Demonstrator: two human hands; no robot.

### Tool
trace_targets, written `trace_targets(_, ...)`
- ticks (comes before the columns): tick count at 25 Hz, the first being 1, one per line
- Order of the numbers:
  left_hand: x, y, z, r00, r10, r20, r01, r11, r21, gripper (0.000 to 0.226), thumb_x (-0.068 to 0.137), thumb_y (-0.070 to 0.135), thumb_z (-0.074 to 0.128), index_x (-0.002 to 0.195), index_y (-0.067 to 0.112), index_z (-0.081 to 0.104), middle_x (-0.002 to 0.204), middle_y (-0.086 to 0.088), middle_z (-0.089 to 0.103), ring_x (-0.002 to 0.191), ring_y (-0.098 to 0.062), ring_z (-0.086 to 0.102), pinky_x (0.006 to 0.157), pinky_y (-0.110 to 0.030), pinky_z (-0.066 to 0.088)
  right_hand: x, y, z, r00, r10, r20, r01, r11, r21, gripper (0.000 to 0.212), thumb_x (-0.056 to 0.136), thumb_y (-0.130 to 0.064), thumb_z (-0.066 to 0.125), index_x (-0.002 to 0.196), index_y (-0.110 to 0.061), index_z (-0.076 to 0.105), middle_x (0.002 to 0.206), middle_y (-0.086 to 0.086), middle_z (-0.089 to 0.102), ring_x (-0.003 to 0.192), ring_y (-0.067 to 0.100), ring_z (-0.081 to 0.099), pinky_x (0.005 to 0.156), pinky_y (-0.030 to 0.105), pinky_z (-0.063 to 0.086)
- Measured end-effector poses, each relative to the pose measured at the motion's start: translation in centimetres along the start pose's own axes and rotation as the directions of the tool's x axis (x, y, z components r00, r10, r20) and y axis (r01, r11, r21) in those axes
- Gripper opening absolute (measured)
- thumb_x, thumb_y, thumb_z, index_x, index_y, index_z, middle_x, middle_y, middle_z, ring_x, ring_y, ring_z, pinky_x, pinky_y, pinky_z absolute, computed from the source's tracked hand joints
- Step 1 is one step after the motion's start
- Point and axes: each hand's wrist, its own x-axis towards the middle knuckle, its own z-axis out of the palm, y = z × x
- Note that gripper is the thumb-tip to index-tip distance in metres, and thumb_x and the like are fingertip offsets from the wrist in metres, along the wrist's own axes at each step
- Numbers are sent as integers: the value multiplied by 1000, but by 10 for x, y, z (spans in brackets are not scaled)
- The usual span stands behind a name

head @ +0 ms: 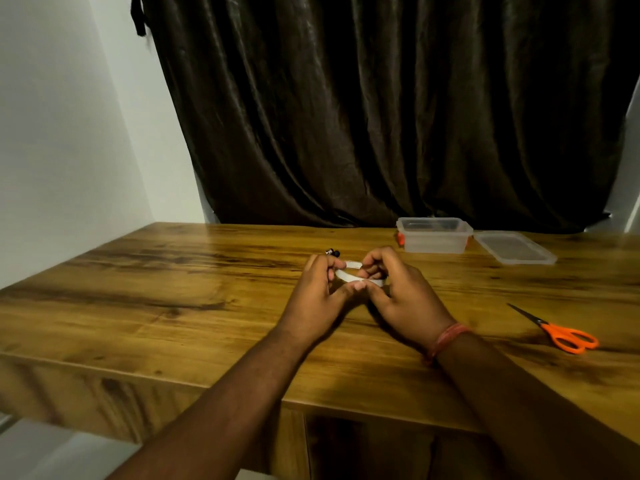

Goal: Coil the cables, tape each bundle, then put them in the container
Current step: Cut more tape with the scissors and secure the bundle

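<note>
A: Over the middle of the wood-grain table [173, 289], both hands meet. The left hand [317, 296] and the right hand [398, 292] hold a white ring of tape [349, 273] between them, fingers curled round it on either side.

B: Noted. Thumbs?

A: The two thumb tips come together on the near edge of the ring. Whether a free strip is pulled off, cannot tell.

B: Any cable?

A: Just past the left hand's fingertips, a small dark end piece, maybe a cable plug [333, 252], shows on the table; the rest is hidden behind the fingers.

B: And the container?

A: Beyond the right hand, toward the dark brown curtain [381, 116]: a clear plastic rectangular container [434, 239] with orange clips, open. Its clear flat lid [514, 247] lies just beside it, further right.

B: Anything else?

A: Orange-handled scissors [557, 332] lie out to the right of the right wrist, well apart from it, blades shut. A reddish thread band [446, 339] circles that wrist.
</note>
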Motion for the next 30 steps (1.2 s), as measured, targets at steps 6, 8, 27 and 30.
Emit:
trace_targets(6, 4, -4, 0, 992, 118, 37, -119, 991, 52, 19, 95, 23, 62, 114, 22, 61, 98, 12, 47, 87, 5, 47, 73, -7, 36, -4, 4, -4, 998, -54, -40, 54, 998, -12, 29, 90, -9, 64, 111, -22, 49, 99, -10, 63, 96, 1, 60, 82, 24, 51)
trace_targets(8, 1, -2, -1, 985, 162, 60, -166, 983, 72, 21, 97, 23, 59, 118, 20, 62, 98, 14, 47, 88, 7, 48, 72, -5, 37, -5, 4, -5, 998, -52, -39, 52, 999, -13, 31, 89, -8, 63, 112, -22, 48, 100, -11, 62, 96, 1, 59, 83, 24, 51)
trace_targets(27, -2, 2, 2, 995, 98, 8, -98, 993, 64, 7, 94, 22, 60, 88, 18, 59, 78, 3, 60, 72, -8, 53, 59, -15, 38, -5, 3, 2, 994, -27, -108, 30, 999, 24, 32, 86, -4, 62, 110, -22, 49, 95, -9, 59, 91, 1, 58, 79, 24, 51)
trace_targets(30, -2, 2, 2, 996, 92, 14, -93, 994, 57, 9, 93, 20, 62, 86, 20, 56, 75, 10, 57, 66, -2, 51, 57, -12, 36, -7, 3, 2, 993, -31, -118, 31, 999, 6, 35, 85, -6, 62, 110, -25, 47, 94, -10, 59, 89, 2, 58, 77, 27, 52)
